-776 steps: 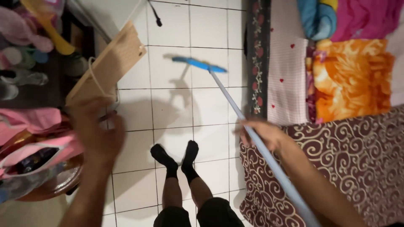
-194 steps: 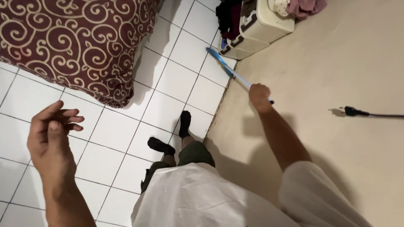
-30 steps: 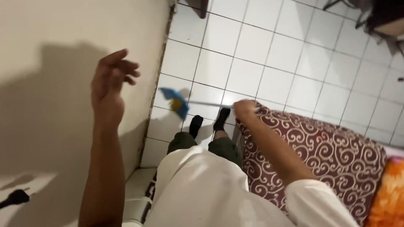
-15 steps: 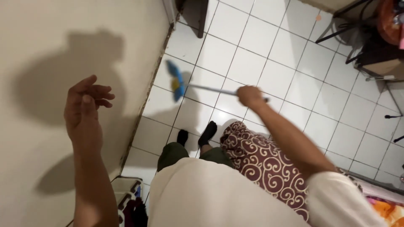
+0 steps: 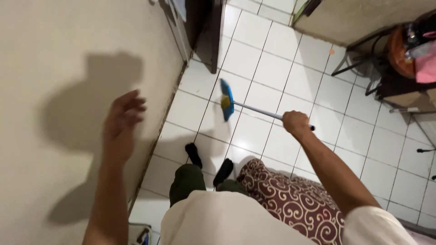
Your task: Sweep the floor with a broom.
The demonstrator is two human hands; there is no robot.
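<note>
So the broom (image 5: 236, 105) is sitting out over the white tiled floor (image 5: 277, 68), roughly dead centre of the view. Its blue head with a yellowish patch is pointing toward 10 o'clock, and the thin pale handle is running back toward 4 o'clock into the right hand (image 5: 295, 123). That hand is wrapping tight around the handle near its far end, with a short dark tip of the handle poking out past the fist on the 3 o'clock side. The broom head is looking blurred, so I can't tell whether the bristles are actually touching the tiles.

The left hand (image 5: 120, 121) is hanging in the air at about 9 o'clock from the broom, fingers loosely spread and a bit curled, holding nothing. It's hovering in front of the beige wall (image 5: 68, 54), which is carrying a big shadow right behind it.

Below the broom, around 6 o'clock, two feet in black socks (image 5: 209, 162) are standing on the tiles, with dark green trousers above them. Just to the 4 o'clock side of the feet, a maroon bedcover (image 5: 295, 204) with cream swirls is hanging down to the floor.

Up at 12 o'clock a dark door edge (image 5: 211, 31) is standing beside the wall. Way out at 2 o'clock some dark metal furniture legs (image 5: 359, 59) are sitting on the floor, with orange and pink stuff piled above.
</note>
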